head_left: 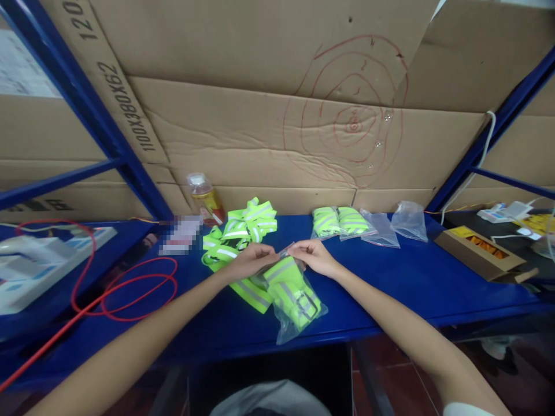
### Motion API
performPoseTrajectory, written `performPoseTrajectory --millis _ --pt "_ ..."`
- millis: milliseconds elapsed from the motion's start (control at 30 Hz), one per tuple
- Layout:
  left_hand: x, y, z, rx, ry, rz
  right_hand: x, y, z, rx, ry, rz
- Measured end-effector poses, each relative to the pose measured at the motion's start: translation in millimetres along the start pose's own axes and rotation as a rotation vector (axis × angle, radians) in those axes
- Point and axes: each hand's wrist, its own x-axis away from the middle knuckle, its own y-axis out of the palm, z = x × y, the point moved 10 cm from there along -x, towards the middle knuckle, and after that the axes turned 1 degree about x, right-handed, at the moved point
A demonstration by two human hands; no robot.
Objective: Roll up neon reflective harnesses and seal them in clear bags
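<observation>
A clear plastic bag (284,334) holds a folded neon-yellow reflective strap (291,294) with grey stripes and a dark buckle. My left hand (255,258) pinches the bag's top edge from the left. At the same edge, my right hand (313,256) grips with thumb and fingers, close beside the left. The bag hangs tilted at the table's front. Behind and under my left hand lies a loose heap of neon reflective straps (251,222), partly hidden by that hand.
Two bagged strap bundles (326,222) and two flat clear bags (410,221) lie at the back of the blue table (373,289). A bottle (206,199) stands at back left. Red tubing (141,316) coils at left. An open cardboard box (479,254) sits right.
</observation>
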Motion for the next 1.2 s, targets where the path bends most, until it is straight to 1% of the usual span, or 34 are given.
performPoseTrajectory --millis 67,133,233,400,533,700,767,833,900,1000,1100,1200 --pt "1 4.5 7 -0.011 0.04 -0.032 3 7 -2 0.013 0.007 -0.039" --pt "1 9.3 11 0.001 0.068 -0.04 4 11 -4 0.044 -0.004 -0.05" --pt "2 15.0 15 -0.008 0.11 -0.025 5 8 -8 0.089 -0.043 -0.019" --pt "3 16.8 20 -0.078 0.167 0.008 5 3 -11 0.055 -0.051 0.011" --pt "3 16.1 20 -0.099 0.17 0.036 4 -2 -17 0.107 -0.098 0.045" --pt "2 12.0 18 -0.099 0.16 0.072 3 -7 -10 0.132 -0.093 0.076" --pt "3 11.0 13 -0.056 0.12 0.041 3 -9 -10 0.139 -0.097 0.09" --pt "3 13.3 6 0.002 0.065 -0.033 3 -12 -11 0.143 -0.09 0.112" --pt "4 16.3 3 0.032 0.047 -0.105 3 -18 -13 0.138 -0.089 0.162" --pt "5 17.1 5 0.042 0.096 -0.135 3 -33 -19 0.114 -0.122 0.285" --pt "2 12.9 -2 0.072 0.072 -0.069 4 -53 -24 0.09 -0.148 0.399" --pt "0 1.7 -9 0.047 0.013 0.073 10 -79 -31 0.035 -0.164 0.556"
